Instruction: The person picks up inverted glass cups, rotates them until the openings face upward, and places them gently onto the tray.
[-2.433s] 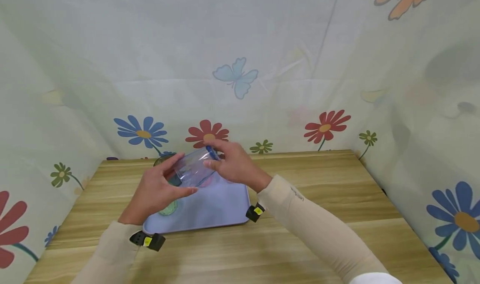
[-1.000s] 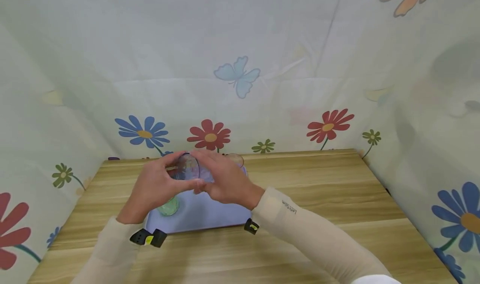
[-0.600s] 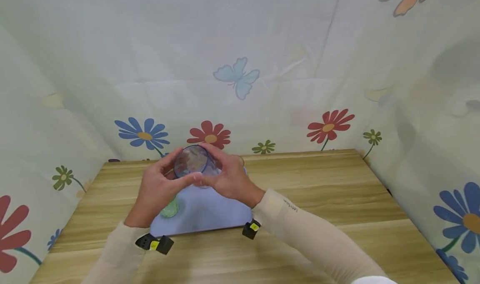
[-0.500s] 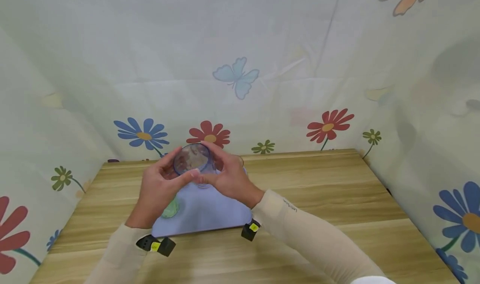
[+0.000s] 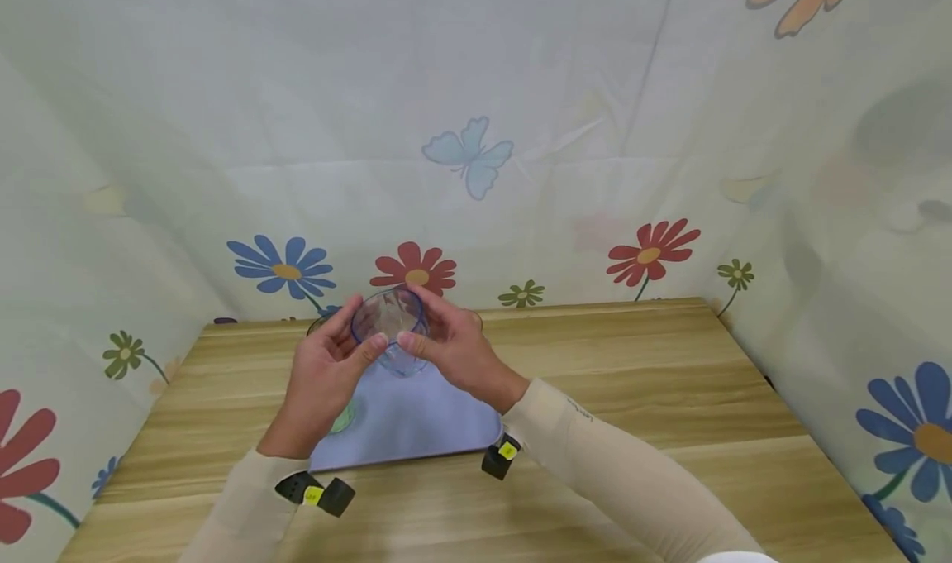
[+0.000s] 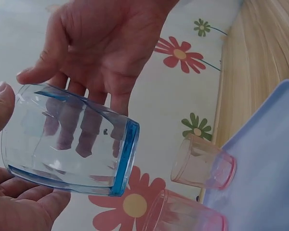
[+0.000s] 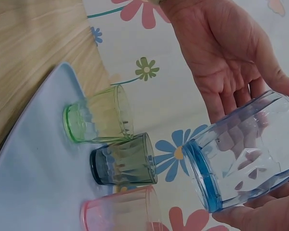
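Note:
In the head view a clear drinking glass (image 5: 388,319) with a blue tint hangs above the tray (image 5: 416,422), its round rim tilted toward the head camera. My left hand (image 5: 320,377) grips its left side, and my right hand (image 5: 464,352) grips the right side. Both thumbs press near the rim at the front, while the fingers wrap behind. The wrist views show the thick blue base (image 6: 126,159) and faceted, see-through walls. Nothing is visible inside the glass.
On the lavender tray stand a green glass (image 7: 97,115), a dark teal glass (image 7: 124,161) and a pink glass (image 7: 118,211). An orange-pink glass (image 6: 204,163) stands at another corner. The wooden table (image 5: 632,398) extends around, with a flowered curtain (image 5: 558,133) behind.
The glass has turned from lying sideways, base to the right, to rim facing the head camera. My right hand has shifted from the base to its side; both thumbs now sit near the rim.

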`<state>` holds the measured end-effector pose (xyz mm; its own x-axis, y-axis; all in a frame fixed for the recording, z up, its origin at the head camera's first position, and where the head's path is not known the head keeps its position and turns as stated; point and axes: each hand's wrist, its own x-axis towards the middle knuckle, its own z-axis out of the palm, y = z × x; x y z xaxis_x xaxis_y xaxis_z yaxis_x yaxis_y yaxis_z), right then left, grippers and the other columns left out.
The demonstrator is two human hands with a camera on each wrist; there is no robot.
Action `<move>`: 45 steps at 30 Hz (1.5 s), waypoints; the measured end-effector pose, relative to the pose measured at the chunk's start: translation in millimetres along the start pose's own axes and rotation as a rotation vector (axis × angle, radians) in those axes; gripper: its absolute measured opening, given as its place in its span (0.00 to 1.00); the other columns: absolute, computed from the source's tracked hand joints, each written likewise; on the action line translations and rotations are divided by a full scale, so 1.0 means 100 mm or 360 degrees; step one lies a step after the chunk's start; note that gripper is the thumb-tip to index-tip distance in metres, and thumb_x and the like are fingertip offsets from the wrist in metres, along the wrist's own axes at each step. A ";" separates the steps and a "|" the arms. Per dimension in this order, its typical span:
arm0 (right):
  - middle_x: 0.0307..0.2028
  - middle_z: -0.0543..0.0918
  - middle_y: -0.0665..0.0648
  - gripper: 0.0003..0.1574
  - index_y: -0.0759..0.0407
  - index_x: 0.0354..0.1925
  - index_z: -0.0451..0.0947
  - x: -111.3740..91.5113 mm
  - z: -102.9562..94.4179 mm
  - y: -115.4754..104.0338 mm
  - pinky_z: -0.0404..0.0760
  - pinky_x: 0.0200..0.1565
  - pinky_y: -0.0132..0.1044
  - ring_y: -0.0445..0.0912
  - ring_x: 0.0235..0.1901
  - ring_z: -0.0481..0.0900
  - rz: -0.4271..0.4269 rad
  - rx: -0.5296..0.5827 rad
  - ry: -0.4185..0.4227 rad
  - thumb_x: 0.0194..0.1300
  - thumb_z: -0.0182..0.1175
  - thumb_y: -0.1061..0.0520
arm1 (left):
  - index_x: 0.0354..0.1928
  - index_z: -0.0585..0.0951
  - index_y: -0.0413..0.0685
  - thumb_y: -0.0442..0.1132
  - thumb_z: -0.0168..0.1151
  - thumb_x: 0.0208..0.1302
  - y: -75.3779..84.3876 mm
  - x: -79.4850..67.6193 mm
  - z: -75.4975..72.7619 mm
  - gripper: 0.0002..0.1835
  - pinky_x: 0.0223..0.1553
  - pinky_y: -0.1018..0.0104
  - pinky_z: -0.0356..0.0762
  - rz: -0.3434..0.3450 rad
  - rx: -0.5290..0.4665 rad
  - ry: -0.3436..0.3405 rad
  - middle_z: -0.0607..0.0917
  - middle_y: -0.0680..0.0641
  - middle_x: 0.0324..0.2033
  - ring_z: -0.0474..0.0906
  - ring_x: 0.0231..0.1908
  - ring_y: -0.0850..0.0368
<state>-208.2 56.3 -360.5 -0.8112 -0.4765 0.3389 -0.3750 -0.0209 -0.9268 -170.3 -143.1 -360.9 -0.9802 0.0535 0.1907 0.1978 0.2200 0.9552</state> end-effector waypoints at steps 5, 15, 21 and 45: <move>0.75 0.69 0.68 0.42 0.63 0.80 0.56 0.01 0.00 0.05 0.79 0.69 0.45 0.61 0.74 0.71 0.0036 0.0065 -0.0040 0.74 0.59 0.66 | 0.82 0.55 0.46 0.42 0.66 0.73 -0.03 0.00 0.01 0.43 0.59 0.76 0.76 0.0000 -0.0002 -0.0006 0.65 0.41 0.79 0.67 0.77 0.43; 0.72 0.70 0.73 0.41 0.68 0.79 0.55 0.00 -0.02 0.13 0.80 0.68 0.46 0.66 0.73 0.71 0.0013 0.0078 -0.0134 0.75 0.57 0.67 | 0.82 0.57 0.46 0.42 0.67 0.71 -0.10 0.00 0.03 0.43 0.59 0.75 0.77 -0.0039 -0.0038 -0.0002 0.65 0.40 0.79 0.68 0.76 0.42; 0.72 0.69 0.73 0.41 0.67 0.79 0.55 -0.01 -0.02 0.16 0.82 0.66 0.45 0.67 0.71 0.73 0.0037 0.0091 -0.0141 0.74 0.58 0.68 | 0.82 0.56 0.43 0.41 0.67 0.72 -0.16 -0.01 0.04 0.44 0.59 0.75 0.77 -0.0019 -0.0044 -0.0017 0.63 0.39 0.80 0.67 0.76 0.41; 0.74 0.70 0.68 0.45 0.65 0.81 0.52 -0.06 0.01 0.27 0.84 0.64 0.45 0.62 0.70 0.76 0.0163 0.0023 -0.0101 0.74 0.60 0.65 | 0.82 0.56 0.43 0.37 0.66 0.72 -0.27 -0.03 0.06 0.42 0.56 0.83 0.78 -0.0056 -0.0070 -0.0059 0.64 0.37 0.79 0.68 0.76 0.40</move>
<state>-213.1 58.0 -388.1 -0.8147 -0.5317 0.2316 -0.2844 0.0183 -0.9585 -173.1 -143.4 -388.5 -0.9854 0.0826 0.1491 0.1619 0.1797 0.9703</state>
